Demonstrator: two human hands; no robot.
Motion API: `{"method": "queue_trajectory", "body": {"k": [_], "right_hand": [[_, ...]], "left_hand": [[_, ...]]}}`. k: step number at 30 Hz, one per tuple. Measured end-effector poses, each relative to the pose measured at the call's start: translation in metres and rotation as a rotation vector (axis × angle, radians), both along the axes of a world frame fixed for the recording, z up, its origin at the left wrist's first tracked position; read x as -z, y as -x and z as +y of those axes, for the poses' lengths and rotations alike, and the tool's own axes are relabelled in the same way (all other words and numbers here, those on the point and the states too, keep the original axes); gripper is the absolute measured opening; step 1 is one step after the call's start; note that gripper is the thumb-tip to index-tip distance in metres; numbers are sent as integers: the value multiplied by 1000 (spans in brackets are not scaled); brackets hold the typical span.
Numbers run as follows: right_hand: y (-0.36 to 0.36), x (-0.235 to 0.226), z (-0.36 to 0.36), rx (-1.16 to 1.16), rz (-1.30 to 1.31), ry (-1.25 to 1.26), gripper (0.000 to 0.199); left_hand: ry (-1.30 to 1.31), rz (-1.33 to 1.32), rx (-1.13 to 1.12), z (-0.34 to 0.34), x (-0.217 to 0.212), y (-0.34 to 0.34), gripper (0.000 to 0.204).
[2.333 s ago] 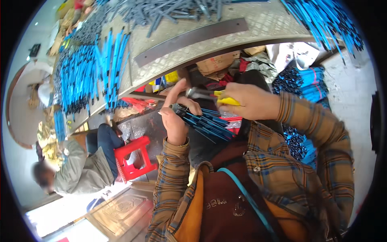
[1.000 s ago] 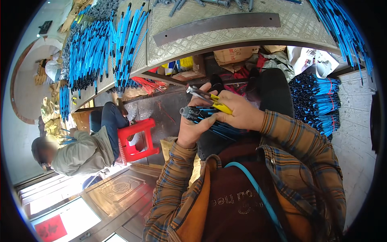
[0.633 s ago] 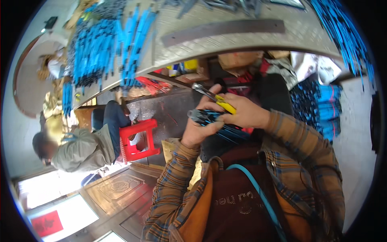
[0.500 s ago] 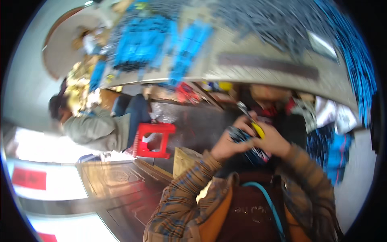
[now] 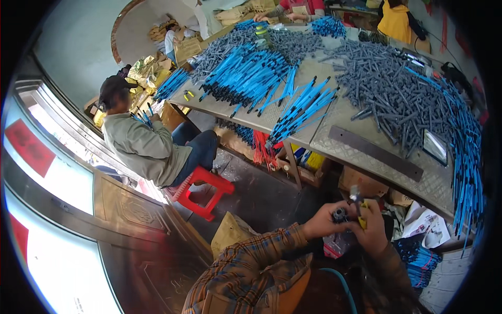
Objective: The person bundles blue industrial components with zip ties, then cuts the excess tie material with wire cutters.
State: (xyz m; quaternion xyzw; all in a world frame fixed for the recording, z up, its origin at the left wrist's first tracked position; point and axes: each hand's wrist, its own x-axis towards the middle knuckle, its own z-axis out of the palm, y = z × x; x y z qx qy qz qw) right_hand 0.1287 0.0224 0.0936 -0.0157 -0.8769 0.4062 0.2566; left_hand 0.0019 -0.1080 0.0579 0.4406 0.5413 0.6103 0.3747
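Held together in front of my body are my left hand [image 5: 323,224] and my right hand [image 5: 374,235]. My left hand is closed around a small bunch of dark tubular pieces [image 5: 340,215], whose round ends face up; the rest of the bunch is hidden by the fingers. In my right hand is a pair of yellow-handled pliers [image 5: 362,215], its blurred metal jaws upward beside the bunch. Beyond my hands, the table [image 5: 327,152] carries blue rods with black ends [image 5: 246,76] and a large heap of grey tubular pieces [image 5: 389,91].
A flat metal bar [image 5: 374,153] lies near the table's front edge. Left of me, a person [image 5: 144,144] sits on a red stool [image 5: 204,192], holding blue rods. Other people are at the far side. A yellow sack [image 5: 230,235] stands by my left arm; tied blue bundles [image 5: 415,261] are at right.
The view has turned and sharpened from a blur, showing more of the table's far side. My hands appear lower and farther right, still holding the dark bunch and the pliers.
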Motion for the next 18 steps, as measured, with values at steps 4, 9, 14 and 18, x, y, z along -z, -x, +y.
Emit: {"method": "queue_trajectory", "body": {"k": [4,9,14,18], "right_hand": [[0,-6,-1,-44,70,-217,28],[-12,-1,-4,-127,149,-429,22],[-22,6,-18,-142,207,-411,18],[-25,11,-35,2,150,-221,15]], "left_hand": [[23,-142,-60,-2,7,-14,27],[-107,-46,-57,-11,20,-24,30],[-126,-4,-47,-23,13,-40,35],[-108,-55,-15,-28,11,-41,39]]}}
